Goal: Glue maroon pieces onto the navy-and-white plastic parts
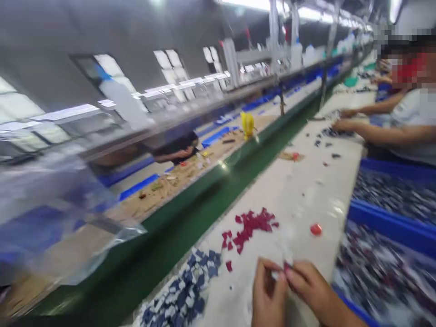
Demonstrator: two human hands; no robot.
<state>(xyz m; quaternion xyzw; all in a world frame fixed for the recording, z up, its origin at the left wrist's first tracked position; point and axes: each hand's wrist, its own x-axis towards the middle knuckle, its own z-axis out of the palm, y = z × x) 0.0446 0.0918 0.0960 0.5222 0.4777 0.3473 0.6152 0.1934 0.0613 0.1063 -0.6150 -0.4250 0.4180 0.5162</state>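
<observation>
My left hand (270,293) and my right hand (311,284) meet over the white table, fingertips pinched together. Between them is a small piece (288,260), whitish with a dark red part; blur hides its exact kind. My right thumb and finger grip it, and the left fingertips press close against it. Just beyond my hands lies a loose heap of dark red flat pieces (250,227), with one piece (229,265) apart near my left hand. To the left spreads a larger pile of dark blue and whitish flat pieces (185,290).
Blue bins (391,236) filled with small dark pieces stand along the table's right edge. A green conveyor belt (190,222) runs on the left. An orange-red object (316,229) lies on the white table (282,200). Farther right, a co-worker's hands (342,125) handle dark pieces.
</observation>
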